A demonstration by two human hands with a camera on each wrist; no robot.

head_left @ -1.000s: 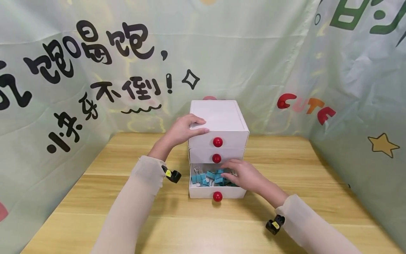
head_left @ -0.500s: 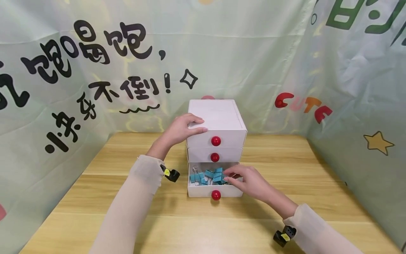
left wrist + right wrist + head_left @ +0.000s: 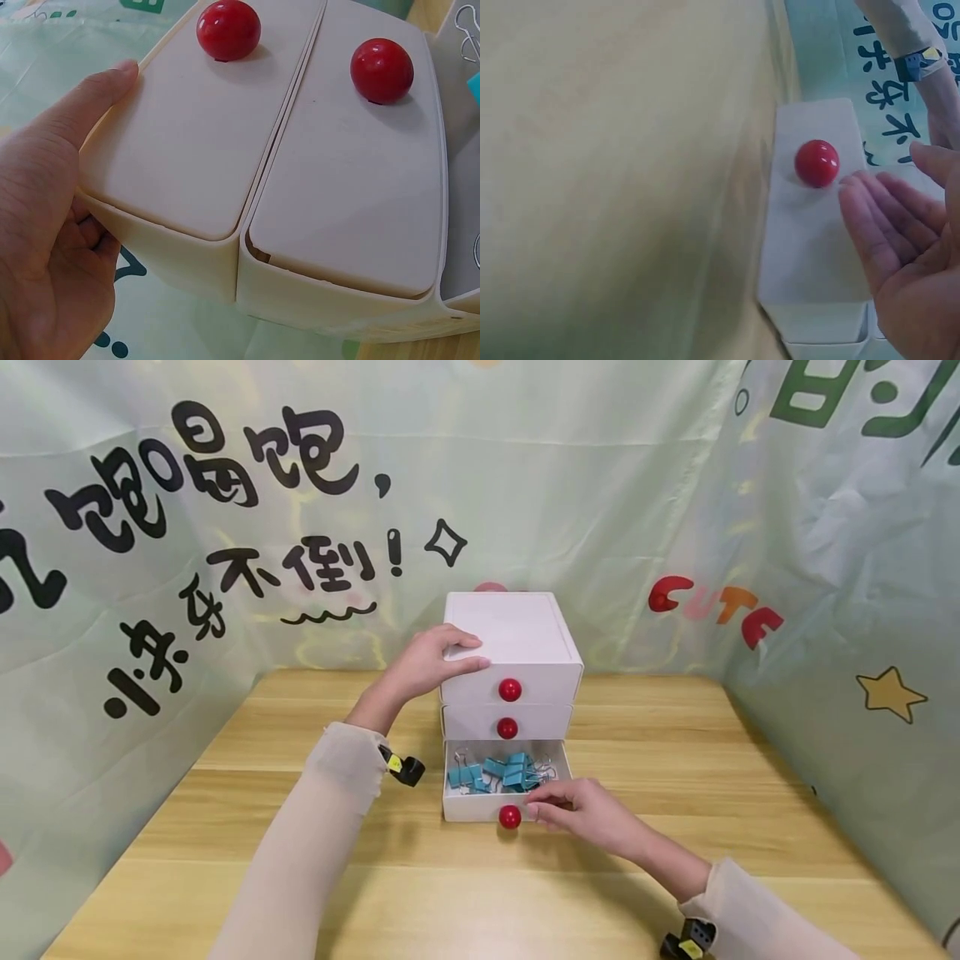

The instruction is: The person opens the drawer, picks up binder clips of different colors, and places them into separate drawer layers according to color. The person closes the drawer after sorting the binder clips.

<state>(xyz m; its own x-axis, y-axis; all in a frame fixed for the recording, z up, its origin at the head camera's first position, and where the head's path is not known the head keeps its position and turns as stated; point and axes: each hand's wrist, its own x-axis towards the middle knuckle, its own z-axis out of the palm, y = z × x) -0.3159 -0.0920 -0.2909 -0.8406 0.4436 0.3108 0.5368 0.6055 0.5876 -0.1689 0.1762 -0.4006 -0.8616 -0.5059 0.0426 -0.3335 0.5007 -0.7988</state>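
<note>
A white drawer cabinet (image 3: 517, 622) with red knobs stands on the table; its bottom drawer (image 3: 465, 806) is pulled out. Teal binder clips (image 3: 513, 770) with silver wire handles lie in that drawer. My left hand (image 3: 427, 664) rests on the cabinet's top left corner, with the thumb (image 3: 97, 97) along the front upper edge. In front of the open drawer is my right hand (image 3: 592, 814), its fingertips just right of the bottom red knob (image 3: 510, 817). In the right wrist view, the fingers (image 3: 862, 232) are fairly straight and hold nothing; the knob (image 3: 817, 163) is close by.
The two upper drawers, with their red knobs (image 3: 229, 30), are closed. A wooden tabletop (image 3: 337, 877) surrounds the cabinet. Behind it hangs a pale green printed cloth (image 3: 562, 485). A small black camera (image 3: 403, 768) is worn on the left wrist.
My right hand has come out of the bottom drawer, away from the binder clips, and down toward the front and the knob. The left hand stays on the cabinet.
</note>
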